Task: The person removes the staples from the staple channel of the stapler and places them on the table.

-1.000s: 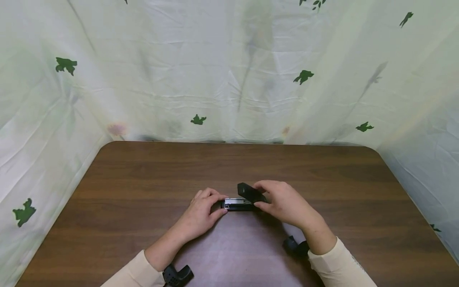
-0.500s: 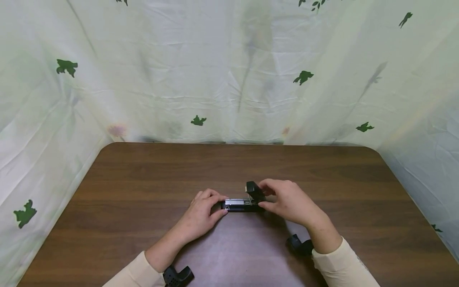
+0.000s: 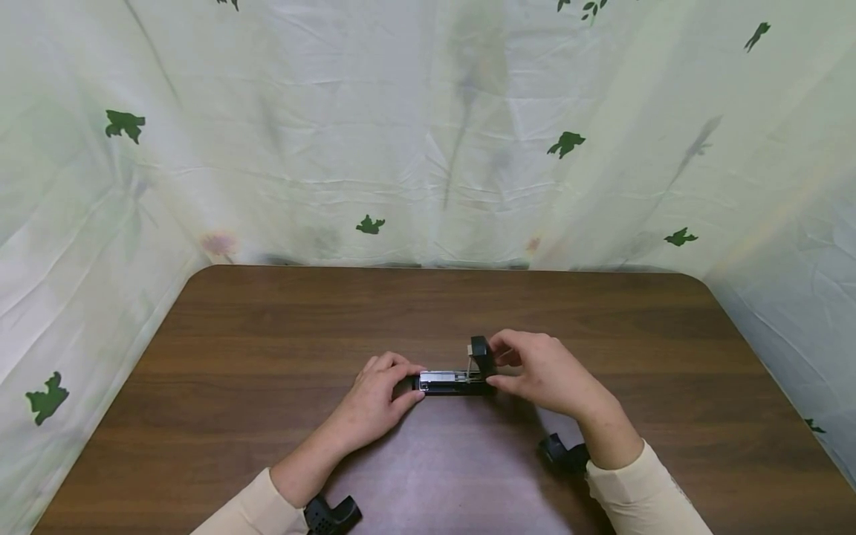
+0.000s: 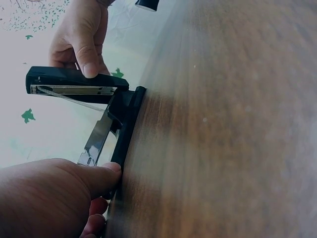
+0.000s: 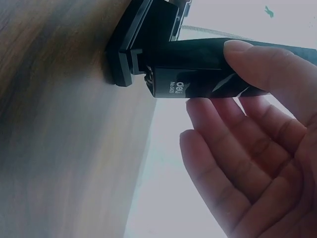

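Observation:
A black stapler (image 3: 455,388) lies on the brown table, its top cover (image 3: 483,357) swung up nearly upright at the right end. My left hand (image 3: 374,401) grips the base's left end between thumb and fingers. The right hand (image 3: 545,375) holds the raised cover, thumb on one side and fingertips on the other, as the right wrist view shows on the black cover (image 5: 198,64). In the left wrist view a thin spring (image 4: 74,101) stretches from the cover down towards the silver staple magazine (image 4: 96,139). Whether staples lie in the magazine cannot be told.
The wood-grain table (image 3: 301,327) reaches back to a pale curtain (image 3: 414,134) with green leaf-like shapes. Black wrist devices (image 3: 332,515) sit under both forearms, near the tabletop. A paler patch (image 3: 461,461) shows on the table between the arms.
The right hand has swung the stapler's cover further up and to the right, from a low slant to nearly upright. The spring has come into view. The left hand has stayed put.

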The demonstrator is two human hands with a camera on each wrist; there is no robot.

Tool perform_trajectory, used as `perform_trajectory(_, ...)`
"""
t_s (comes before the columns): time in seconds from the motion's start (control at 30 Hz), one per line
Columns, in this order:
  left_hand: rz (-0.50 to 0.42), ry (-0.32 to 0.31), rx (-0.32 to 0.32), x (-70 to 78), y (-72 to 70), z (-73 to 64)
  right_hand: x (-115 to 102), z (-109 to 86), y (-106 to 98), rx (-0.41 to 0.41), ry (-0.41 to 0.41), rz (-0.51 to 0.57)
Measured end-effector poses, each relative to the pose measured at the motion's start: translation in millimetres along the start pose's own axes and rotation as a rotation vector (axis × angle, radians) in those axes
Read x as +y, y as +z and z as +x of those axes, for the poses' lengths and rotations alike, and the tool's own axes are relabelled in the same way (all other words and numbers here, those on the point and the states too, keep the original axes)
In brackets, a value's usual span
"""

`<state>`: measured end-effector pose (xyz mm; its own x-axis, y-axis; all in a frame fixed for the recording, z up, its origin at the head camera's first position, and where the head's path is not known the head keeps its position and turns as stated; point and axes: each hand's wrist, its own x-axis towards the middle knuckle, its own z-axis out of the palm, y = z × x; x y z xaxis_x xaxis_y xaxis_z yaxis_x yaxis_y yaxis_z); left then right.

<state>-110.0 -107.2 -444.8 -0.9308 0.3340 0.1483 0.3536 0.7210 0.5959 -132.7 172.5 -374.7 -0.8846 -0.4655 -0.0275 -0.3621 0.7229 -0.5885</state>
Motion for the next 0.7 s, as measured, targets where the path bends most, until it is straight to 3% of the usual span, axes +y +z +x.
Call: perform_trajectory(0.7, 0.004, 0.016, 0.010, -0.2, -0.2, 0.0, 8.8, -1.1, -5.5, -0.019, 0.013, 0.074)
